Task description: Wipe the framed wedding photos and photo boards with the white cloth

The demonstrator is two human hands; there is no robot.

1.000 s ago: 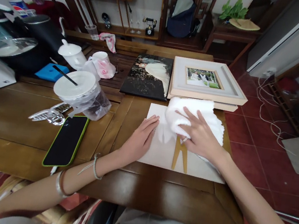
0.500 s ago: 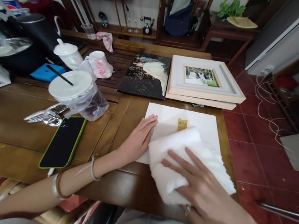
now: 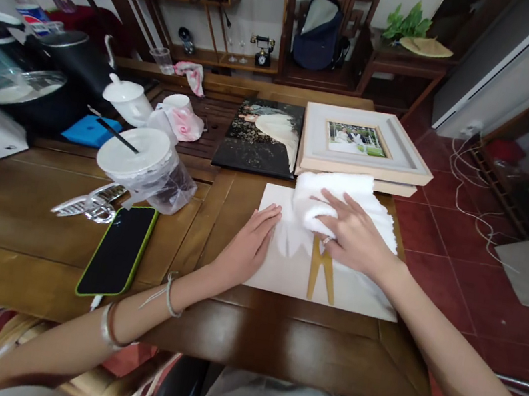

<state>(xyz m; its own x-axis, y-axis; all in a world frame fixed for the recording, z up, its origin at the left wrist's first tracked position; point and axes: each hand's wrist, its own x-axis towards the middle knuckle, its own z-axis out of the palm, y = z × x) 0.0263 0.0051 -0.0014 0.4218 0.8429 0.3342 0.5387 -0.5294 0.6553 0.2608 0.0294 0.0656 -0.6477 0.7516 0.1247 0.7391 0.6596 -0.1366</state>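
Observation:
A white rectangular panel (image 3: 277, 274) lies flat on the wooden table, with a gold-brown forked piece (image 3: 320, 278) on its surface. My left hand (image 3: 253, 242) rests flat at the panel's left edge, fingers stretched out together. Under my right hand (image 3: 353, 230) is a folded white towel (image 3: 342, 187), which the fingers press onto the panel's far part. The towel's fold curls around my fingers and covers the upper end of the forked piece.
Behind the panel are a dark photo print (image 3: 259, 136) and stacked white picture frames (image 3: 312, 155). To the left stand a lidded drink cup (image 3: 135, 153), a phone (image 3: 118, 251) and a shiny silver object (image 3: 91, 201). The table edge (image 3: 414, 392) is at the front right.
My right hand has slid the towel away from me, toward the frames. The forked piece's two legs now show, while its upper end is covered. My left hand stays at the panel's edge.

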